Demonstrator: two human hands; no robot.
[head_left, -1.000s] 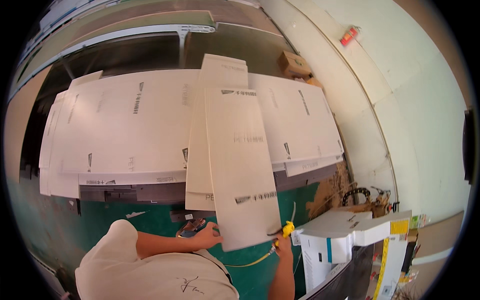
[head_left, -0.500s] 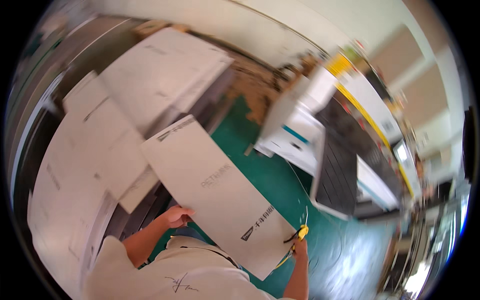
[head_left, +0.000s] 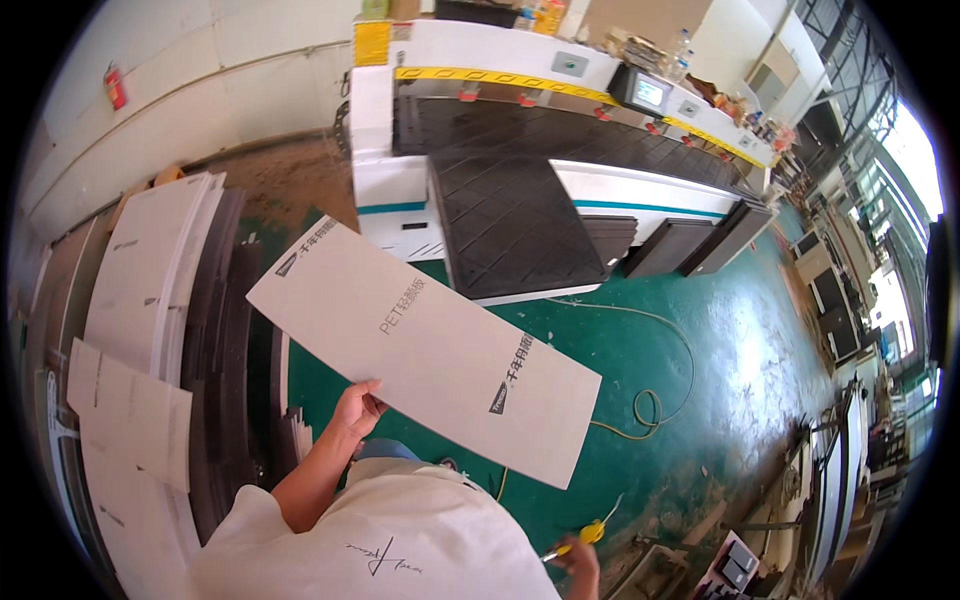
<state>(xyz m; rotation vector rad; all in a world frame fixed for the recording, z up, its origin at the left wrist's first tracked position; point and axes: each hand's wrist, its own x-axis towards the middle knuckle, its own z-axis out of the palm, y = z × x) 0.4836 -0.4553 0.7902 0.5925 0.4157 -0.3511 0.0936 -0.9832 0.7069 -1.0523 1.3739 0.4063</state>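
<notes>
My left hand is closed on the near long edge of a long pale panel, thumb over its face. The panel has dark printing and slants down from left to right in front of me. Low on the right, my right hand grips a yellow air blow gun with a thin nozzle, apart from the panel. This hand is slightly blurred. Beyond the panel's far edge is the dark table of a white machine with a yellow-striped beam.
Upright stacks of pale sheets and dark boards stand at the left. A yellow hose curls over the green floor. Dark panels lean against the machine. A fire extinguisher hangs on the wall; racks line the right.
The view has swung right, bringing the machine to the middle and the stacks to the left. My right hand, with the blow gun, has moved down off the panel's right end.
</notes>
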